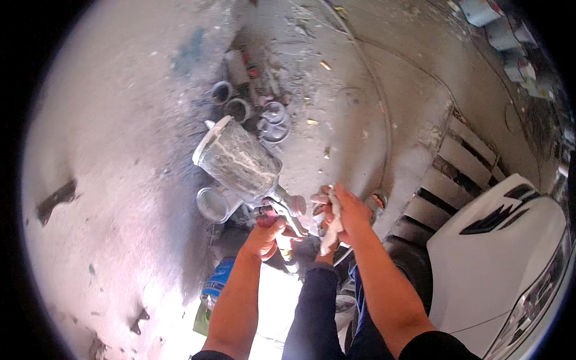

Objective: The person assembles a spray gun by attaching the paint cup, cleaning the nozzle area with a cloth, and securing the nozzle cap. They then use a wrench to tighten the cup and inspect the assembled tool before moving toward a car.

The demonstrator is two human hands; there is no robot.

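My left hand (264,241) is closed around the handle of a paint spray gun (242,161). The gun's large, paint-smeared cup tilts up and to the left, with a pale lid at its far end. Its round nozzle end points toward the right, a short way from my other hand. My right hand (353,215) grips a crumpled off-white rag (333,229), which hangs below the fingers. Rag and gun are apart. The far side of the gun's handle is hidden by my left fingers.
Open cans (212,204) and grimy tins (275,120) stand along the wall's foot. A blue can (218,277) is beside my left forearm. At the right are a white car body panel (480,264) and a slatted grate (462,157). A hose (381,96) trails over the dusty floor.
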